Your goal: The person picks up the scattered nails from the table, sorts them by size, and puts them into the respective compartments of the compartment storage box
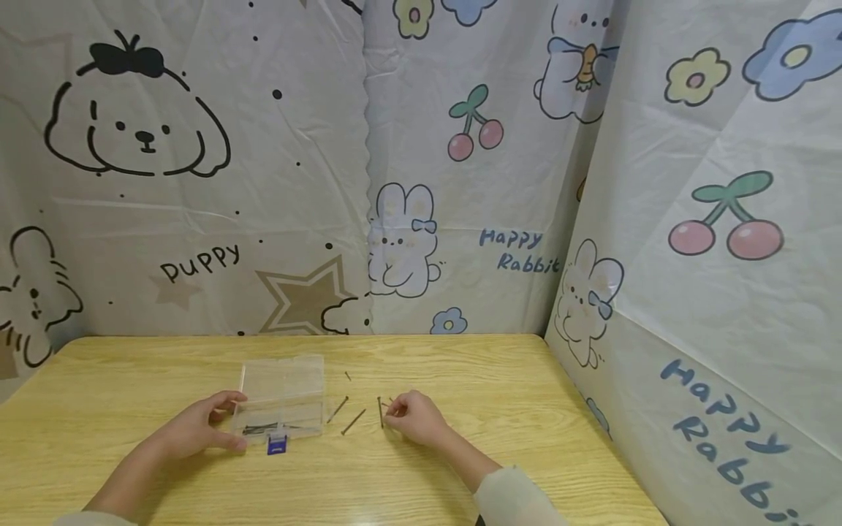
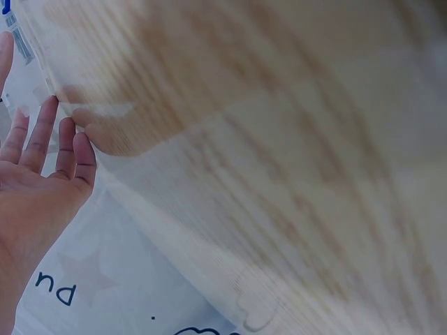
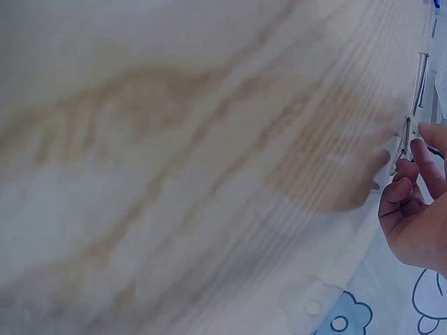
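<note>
A clear plastic box (image 1: 283,380) with its lid folded back stands on the table. Several dark nails (image 1: 262,428) lie in its front part, behind a blue latch (image 1: 277,444). My left hand (image 1: 200,424) is at the box's left end, fingertips by the back and thumb by the front corner; in the left wrist view its fingers are fairly straight. Right of the box, my right hand (image 1: 417,418) has thumb and fingers together on a small thin nail, mostly hidden by the fingertips. A longer nail (image 1: 380,413) lies beside them.
Between box and right hand lie two long nails, one slanting (image 1: 353,421) and one nearer the box (image 1: 338,409). Farther back is a short nail (image 1: 348,375). A wood-grain table (image 1: 460,365) extends to printed curtains (image 1: 296,183) behind and on the right.
</note>
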A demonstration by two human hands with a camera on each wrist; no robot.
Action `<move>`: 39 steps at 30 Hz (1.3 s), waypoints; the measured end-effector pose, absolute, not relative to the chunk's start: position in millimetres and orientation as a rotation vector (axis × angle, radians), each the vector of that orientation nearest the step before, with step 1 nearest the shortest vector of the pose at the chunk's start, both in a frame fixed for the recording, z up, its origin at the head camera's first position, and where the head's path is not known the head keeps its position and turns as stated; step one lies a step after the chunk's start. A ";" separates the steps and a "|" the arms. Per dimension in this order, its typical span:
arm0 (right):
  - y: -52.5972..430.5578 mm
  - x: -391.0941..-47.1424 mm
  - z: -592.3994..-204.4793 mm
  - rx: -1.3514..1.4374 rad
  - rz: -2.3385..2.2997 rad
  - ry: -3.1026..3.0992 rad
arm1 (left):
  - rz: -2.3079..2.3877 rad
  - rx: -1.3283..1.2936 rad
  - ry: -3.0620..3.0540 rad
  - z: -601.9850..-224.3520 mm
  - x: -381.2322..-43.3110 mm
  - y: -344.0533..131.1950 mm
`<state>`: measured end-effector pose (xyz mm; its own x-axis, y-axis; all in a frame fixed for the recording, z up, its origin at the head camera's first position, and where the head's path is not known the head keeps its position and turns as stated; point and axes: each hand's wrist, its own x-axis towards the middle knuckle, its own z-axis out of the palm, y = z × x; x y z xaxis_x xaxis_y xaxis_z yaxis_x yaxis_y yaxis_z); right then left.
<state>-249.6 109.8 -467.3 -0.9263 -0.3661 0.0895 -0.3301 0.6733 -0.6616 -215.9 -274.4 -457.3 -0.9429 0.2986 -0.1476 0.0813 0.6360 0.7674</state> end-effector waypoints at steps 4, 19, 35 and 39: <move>109.3 -247.3 -469.4 -0.622 -1.134 2.818 | 1.203 0.323 2.592 -458.5 -215.4 -275.1; 103.0 -244.3 -479.4 -0.541 -0.881 2.956 | 1.195 0.320 2.593 -463.2 -213.9 -275.8; 104.9 -244.6 -473.0 -0.531 -0.950 2.939 | 1.203 0.311 2.605 -460.0 -215.7 -275.6; 106.6 -247.7 -471.5 -0.507 -1.041 2.886 | 1.205 0.306 2.606 -459.6 -215.7 -275.6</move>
<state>-247.7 106.6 -471.5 -0.9464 -0.3131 0.0793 -0.2916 0.7226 -0.6267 -215.7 -275.6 -459.6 -0.9456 0.2934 -0.1404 0.0831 0.6352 0.7679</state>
